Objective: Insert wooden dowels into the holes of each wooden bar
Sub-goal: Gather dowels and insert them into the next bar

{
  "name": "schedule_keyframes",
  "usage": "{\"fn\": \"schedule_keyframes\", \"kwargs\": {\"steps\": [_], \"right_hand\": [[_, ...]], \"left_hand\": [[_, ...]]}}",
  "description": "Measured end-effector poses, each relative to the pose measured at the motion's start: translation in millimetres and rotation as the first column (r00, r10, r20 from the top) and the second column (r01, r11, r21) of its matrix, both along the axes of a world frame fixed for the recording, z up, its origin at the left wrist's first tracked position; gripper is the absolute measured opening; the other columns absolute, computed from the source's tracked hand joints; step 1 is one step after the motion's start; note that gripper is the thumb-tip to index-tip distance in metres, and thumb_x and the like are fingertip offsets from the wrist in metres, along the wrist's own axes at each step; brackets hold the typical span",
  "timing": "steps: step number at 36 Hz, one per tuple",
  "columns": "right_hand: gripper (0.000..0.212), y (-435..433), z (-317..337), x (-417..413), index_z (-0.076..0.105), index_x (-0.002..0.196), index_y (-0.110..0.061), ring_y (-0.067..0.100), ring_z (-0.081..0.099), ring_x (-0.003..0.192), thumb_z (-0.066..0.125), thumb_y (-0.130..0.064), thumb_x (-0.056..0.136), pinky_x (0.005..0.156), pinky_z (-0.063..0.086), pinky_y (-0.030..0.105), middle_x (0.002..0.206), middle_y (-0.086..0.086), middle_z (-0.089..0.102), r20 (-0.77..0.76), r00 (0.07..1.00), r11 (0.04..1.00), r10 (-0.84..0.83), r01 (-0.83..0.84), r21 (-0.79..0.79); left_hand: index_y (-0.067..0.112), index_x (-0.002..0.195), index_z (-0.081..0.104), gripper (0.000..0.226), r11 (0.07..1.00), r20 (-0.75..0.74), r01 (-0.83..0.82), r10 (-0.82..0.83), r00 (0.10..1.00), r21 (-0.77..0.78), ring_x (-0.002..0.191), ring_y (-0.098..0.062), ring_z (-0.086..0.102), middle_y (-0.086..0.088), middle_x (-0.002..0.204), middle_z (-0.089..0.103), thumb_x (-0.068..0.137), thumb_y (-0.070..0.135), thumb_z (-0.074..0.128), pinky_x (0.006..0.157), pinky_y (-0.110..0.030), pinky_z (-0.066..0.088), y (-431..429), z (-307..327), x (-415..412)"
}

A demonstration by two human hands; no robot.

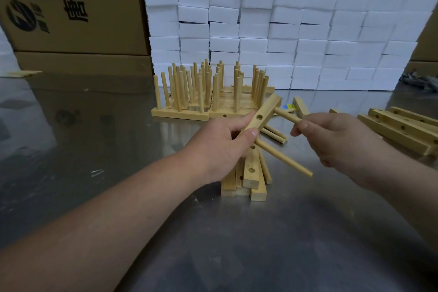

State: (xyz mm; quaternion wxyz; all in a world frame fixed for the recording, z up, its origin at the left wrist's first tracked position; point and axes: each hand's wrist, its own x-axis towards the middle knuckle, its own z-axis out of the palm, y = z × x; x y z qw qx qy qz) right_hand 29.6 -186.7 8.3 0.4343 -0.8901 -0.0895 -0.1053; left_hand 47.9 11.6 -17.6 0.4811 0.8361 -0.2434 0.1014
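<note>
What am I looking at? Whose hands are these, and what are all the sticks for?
There is no machine here, only a person's two hands. The camera sits on the person's head, so you see what they see, looking down at a shiny metal table. The left hand grips a wooden bar with round holes. The right hand pinches a dowel, a small round stick, with its tip at the bar. Farther back stand finished bars with dowels poking up. On the right lie spare bars with empty holes, and white blocks are stacked behind.
</note>
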Motion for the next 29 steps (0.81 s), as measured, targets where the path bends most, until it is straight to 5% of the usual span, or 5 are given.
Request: {"fn": "schedule_keyframes", "kwargs": {"steps": [8, 15, 19, 24, 29], "right_hand": [[0.023, 3, -4, 1, 0.06, 0.082, -0.031, 0.008, 0.052, 0.059, 0.041, -0.036, 0.094, 0.05, 0.034, 0.026, 0.065, 0.0, 0.056, 0.245, 0.969, 0.957, -0.044, 0.111, -0.268], [0.033, 3, -4, 1, 0.057, 0.09, -0.034, 0.008, 0.05, 0.059, 0.03, -0.052, 0.085, 0.059, 0.041, 0.032, 0.068, -0.008, 0.059, 0.267, 0.961, 0.988, -0.072, 0.033, 0.149], [0.028, 0, -7, 6, 0.058, 0.08, -0.027, 0.017, 0.049, 0.058, 0.032, -0.031, 0.088, 0.06, 0.04, 0.034, 0.07, -0.002, 0.059, 0.179, 0.97, 0.954, -0.167, 0.113, 0.278], [0.021, 3, -17, 9, 0.06, 0.078, -0.037, 0.01, 0.054, 0.063, 0.049, -0.023, 0.088, 0.054, 0.042, 0.024, 0.072, -0.006, 0.06, 0.059, 0.998, 0.991, -0.02, 0.027, -0.134], [0.014, 15, -23, 5, 0.063, 0.077, -0.043, -0.001, 0.054, 0.066, 0.056, -0.033, 0.084, 0.054, 0.043, 0.012, 0.072, -0.007, 0.062, -0.089, 0.98, 0.923, 0.176, -0.196, -0.33]], "left_hand": [[0.06, 0.103, 0.048, 0.028, 0.999, -0.017, -0.016, 0.015, 1.0, -0.031, 0.07, -0.004, 0.055, 0.012, 0.075, 0.058, 0.094, 0.033, 0.049, 0.074, -0.027, 0.048, 1, 3, -1], [0.048, 0.104, 0.057, 0.024, 0.969, -0.122, -0.076, 0.048, 0.991, -0.234, 0.059, 0.008, 0.058, 0.028, 0.063, 0.062, 0.095, 0.027, 0.049, 0.053, -0.003, 0.041, -7, 3, -3], [0.029, 0.129, 0.054, 0.033, 0.895, -0.234, -0.251, 0.173, 0.957, -0.368, 0.053, 0.008, 0.059, 0.002, 0.103, 0.067, 0.097, 0.03, 0.046, 0.052, -0.01, 0.046, -4, 3, 0], [0.028, 0.089, 0.064, 0.032, 0.778, -0.378, -0.386, 0.207, 0.902, -0.495, 0.051, -0.006, 0.055, 0.007, 0.052, 0.061, 0.098, 0.017, 0.036, 0.055, -0.023, 0.044, 1, 6, 6], [0.021, 0.064, 0.067, 0.044, 0.66, -0.5, -0.471, 0.164, 0.85, -0.585, 0.06, -0.016, 0.051, 0.003, 0.05, 0.063, 0.094, 0.016, 0.037, 0.077, -0.035, 0.041, 0, 4, 8]]}}
